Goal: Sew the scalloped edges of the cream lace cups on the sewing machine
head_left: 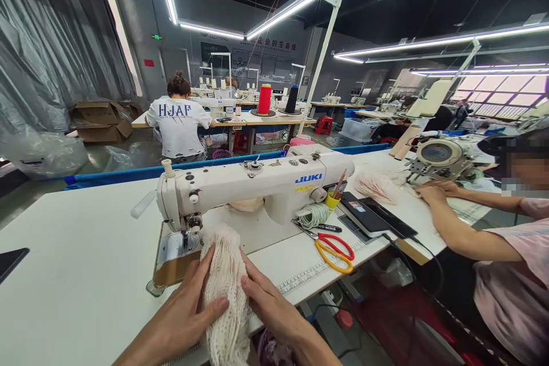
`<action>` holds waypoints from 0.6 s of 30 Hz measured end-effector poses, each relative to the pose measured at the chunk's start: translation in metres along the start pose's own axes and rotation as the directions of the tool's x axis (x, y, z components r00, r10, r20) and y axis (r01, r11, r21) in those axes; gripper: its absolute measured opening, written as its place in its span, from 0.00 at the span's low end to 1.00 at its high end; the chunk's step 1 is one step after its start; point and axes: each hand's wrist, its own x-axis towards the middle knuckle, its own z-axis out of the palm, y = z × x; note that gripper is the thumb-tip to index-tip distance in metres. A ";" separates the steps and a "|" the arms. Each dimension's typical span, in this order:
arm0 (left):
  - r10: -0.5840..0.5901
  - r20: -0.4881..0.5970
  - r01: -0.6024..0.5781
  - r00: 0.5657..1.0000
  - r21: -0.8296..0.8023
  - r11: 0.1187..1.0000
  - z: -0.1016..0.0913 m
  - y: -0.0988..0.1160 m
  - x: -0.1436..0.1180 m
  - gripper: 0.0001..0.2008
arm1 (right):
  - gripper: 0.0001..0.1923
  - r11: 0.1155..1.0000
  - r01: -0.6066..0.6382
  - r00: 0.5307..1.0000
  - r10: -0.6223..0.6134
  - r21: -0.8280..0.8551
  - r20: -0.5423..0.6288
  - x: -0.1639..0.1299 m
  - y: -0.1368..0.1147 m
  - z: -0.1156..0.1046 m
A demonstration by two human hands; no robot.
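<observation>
A bundle of cream lace fabric (227, 291) lies gathered lengthwise over the table's front edge, its far end beside the needle area of a white JUKI sewing machine (257, 180). My left hand (189, 303) grips the fabric from the left, thumb laid across its top. From the right, my right hand (266, 294) presses against the same bundle with thumb and fingers. The undersides of both hands' grips are hidden by the cloth. The machine's needle and presser foot are partly hidden behind its head and the fabric.
Scissors with red and yellow handles (334, 253), a coil of pale cord (313, 215), a yellow pencil cup (331, 201) and a black phone (390, 217) lie right of the machine. A co-worker's arm (458, 223) works at another machine (441, 154) at the right.
</observation>
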 end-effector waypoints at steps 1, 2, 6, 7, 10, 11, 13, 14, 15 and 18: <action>0.014 -0.016 -0.014 1.000 -0.016 1.000 0.000 -0.001 -0.001 0.39 | 0.35 0.999 -0.011 1.000 0.011 0.053 0.016 0.000 0.002 -0.001; 0.028 -0.037 -0.030 0.999 -0.035 0.999 0.001 -0.001 -0.001 0.38 | 0.34 0.995 -0.016 0.999 0.013 0.102 0.035 0.001 0.003 -0.002; 0.042 -0.097 -0.051 0.994 -0.098 0.994 0.005 0.000 -0.005 0.36 | 0.33 0.996 0.019 0.998 -0.023 0.084 0.050 0.000 -0.003 -0.002; 0.035 -0.096 -0.045 0.995 -0.111 0.993 0.005 0.001 -0.006 0.36 | 0.33 0.999 0.030 0.998 -0.032 0.041 0.053 -0.001 -0.006 0.000; 0.020 -0.097 -0.034 0.995 -0.153 0.988 0.006 0.003 -0.006 0.37 | 0.35 0.996 0.070 0.993 -0.065 -0.051 0.103 -0.002 -0.016 0.005; 0.018 -0.090 -0.033 0.996 -0.159 0.987 0.006 0.003 -0.006 0.39 | 0.37 0.993 0.088 0.990 -0.078 -0.078 0.117 -0.002 -0.018 0.006; 0.017 -0.070 -0.027 0.997 -0.149 0.988 0.006 0.002 -0.005 0.43 | 0.40 0.983 0.107 0.989 -0.089 -0.152 0.120 -0.002 -0.020 0.009; 0.015 -0.062 -0.024 0.998 -0.138 0.990 0.006 0.002 -0.005 0.45 | 0.40 0.976 0.104 0.990 -0.083 -0.192 0.114 -0.002 -0.020 0.009; 0.014 -0.057 -0.021 0.998 -0.127 0.992 0.006 0.002 -0.005 0.47 | 0.40 0.969 0.095 0.992 -0.073 -0.228 0.106 -0.002 -0.020 0.010; -0.012 -0.052 0.007 0.999 -0.101 0.995 0.006 0.003 -0.006 0.47 | 0.36 0.960 0.066 0.995 -0.043 -0.271 0.089 -0.002 -0.018 0.009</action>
